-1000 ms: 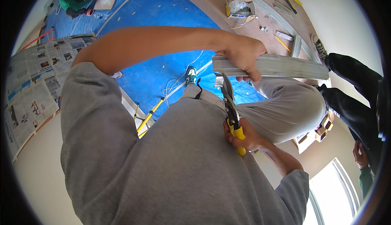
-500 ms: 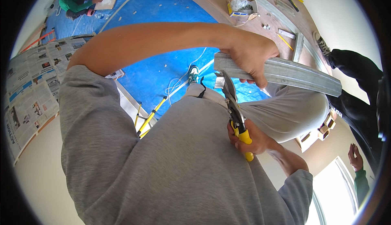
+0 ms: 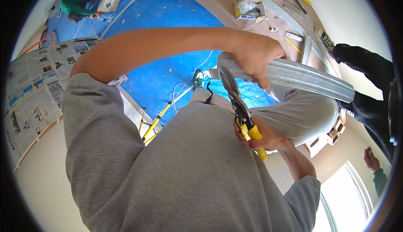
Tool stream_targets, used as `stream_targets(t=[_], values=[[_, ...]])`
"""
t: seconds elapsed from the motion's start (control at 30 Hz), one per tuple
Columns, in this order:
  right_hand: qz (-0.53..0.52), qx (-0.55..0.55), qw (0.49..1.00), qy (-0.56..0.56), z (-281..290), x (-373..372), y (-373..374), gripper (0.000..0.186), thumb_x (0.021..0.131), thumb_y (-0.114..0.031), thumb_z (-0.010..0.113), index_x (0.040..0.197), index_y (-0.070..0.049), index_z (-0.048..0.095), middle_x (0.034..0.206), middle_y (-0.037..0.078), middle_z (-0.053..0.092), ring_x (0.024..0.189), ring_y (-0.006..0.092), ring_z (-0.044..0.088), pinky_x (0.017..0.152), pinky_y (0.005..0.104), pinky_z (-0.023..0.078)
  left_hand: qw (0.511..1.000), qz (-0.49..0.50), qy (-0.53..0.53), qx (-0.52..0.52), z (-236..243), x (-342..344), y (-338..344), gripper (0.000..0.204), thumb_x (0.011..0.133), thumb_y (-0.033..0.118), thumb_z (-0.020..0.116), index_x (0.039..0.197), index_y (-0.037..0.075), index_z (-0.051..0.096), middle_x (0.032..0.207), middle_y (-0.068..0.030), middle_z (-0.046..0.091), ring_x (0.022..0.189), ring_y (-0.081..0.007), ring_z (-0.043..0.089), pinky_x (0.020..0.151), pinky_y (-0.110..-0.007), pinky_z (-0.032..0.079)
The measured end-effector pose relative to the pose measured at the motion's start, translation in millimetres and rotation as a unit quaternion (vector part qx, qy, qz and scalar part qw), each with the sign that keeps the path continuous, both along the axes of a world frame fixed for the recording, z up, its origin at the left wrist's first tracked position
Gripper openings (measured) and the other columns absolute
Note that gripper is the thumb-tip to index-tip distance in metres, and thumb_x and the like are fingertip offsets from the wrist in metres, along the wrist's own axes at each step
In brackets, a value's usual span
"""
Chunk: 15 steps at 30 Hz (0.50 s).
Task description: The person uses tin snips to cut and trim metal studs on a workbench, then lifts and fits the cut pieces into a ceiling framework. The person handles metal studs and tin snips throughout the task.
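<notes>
My left hand (image 3: 258, 56) reaches across from the left and is closed over a galvanized metal stud (image 3: 312, 78), which slants down to the right above my bent knee. A small bent metal flap (image 3: 213, 73) sticks out at the stud's left end. In my right hand (image 3: 268, 134) is a pair of tin snips (image 3: 240, 106) with yellow grips, the fingers wrapped round the handles. The snips' jaws point up and lie against the left end of the stud. Whether the blades are biting into metal is hard to make out.
Blue sheeting (image 3: 163, 18) covers the floor, with a white cord on it. A co-worker (image 3: 77, 5) crouches far left. Newspaper (image 3: 37, 93) covers a surface at left. Loose metal studs (image 3: 289, 18) and a box (image 3: 249, 8) lie upper right. A person in black trousers (image 3: 365, 62) is close at right.
The snips' jaws have shifted up and left along the stud's end, and their handles have moved slightly down. The flap now points left. The far co-worker's arm has reached out towards a bottle.
</notes>
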State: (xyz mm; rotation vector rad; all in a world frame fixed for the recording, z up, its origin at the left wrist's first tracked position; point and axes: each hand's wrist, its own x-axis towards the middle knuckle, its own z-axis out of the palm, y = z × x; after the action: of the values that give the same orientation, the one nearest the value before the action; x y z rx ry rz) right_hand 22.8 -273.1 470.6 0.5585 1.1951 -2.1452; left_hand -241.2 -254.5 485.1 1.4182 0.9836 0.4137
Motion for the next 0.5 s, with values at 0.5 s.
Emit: stream_targets(t=[0.5], values=[[0.005, 0.440, 0.891, -0.115, -42, -2, -22, 0.072, 0.070, -0.027, 0.083, 0.126, 0.007, 0.052, 0.108, 0.020, 0.066, 0.101, 0.0353, 0.065, 0.088, 0.0415, 0.051, 0.941, 0.338, -0.012, 0.017, -77, -104, -6, 0.045, 0.096, 0.036, 0.074, 0.123, 0.003, 0.059, 0.087, -0.0111, 0.071, 0.071, -0.0176, 0.072, 0.063, -0.035, 0.059]])
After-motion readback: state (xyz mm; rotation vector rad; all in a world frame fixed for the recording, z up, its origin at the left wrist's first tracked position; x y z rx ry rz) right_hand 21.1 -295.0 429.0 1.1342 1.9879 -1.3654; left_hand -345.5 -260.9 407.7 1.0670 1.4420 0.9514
